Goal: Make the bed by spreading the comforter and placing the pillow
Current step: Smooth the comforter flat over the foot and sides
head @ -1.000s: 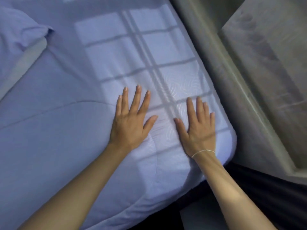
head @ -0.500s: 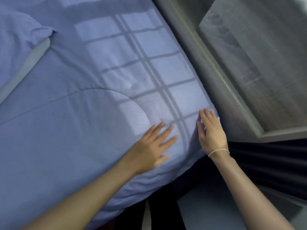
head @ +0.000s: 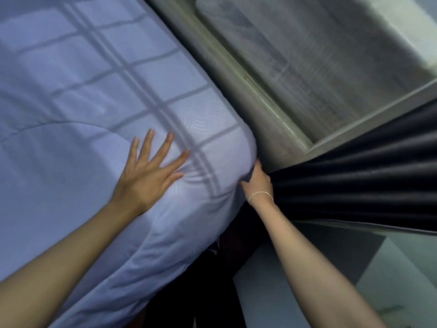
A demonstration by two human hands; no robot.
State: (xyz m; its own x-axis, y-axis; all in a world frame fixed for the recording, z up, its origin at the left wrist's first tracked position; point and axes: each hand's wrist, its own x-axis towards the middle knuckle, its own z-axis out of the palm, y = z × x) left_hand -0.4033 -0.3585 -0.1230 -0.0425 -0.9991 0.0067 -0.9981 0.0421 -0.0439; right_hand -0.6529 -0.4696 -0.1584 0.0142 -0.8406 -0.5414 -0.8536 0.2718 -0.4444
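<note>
Pale blue quilted fabric is pressed flat by the left hand (head: 146, 176), whose fingers are spread wide and point toward 1 o'clock on the comforter (head: 71, 114). The right hand (head: 256, 183) is closed around the corner of the comforter at 3 o'clock from the left hand, with a fold of the fabric pinched between thumb and fingers; a thin pale band (head: 260, 195) is worn at that wrist. The comforter is spread over the bed, covering it from 9 o'clock to the rounded corner near the middle, and its edge hangs over the near side toward 6 o'clock. A grid of window-bar shadows (head: 132, 74) is cast across it. A grey wood-grain ledge (head: 267, 95) runs beside the bed from 12 toward 3 o'clock. Dark pleated curtain (head: 354, 185) is gathered at 3 o'clock, touching the right hand. No writing can be read.
</note>
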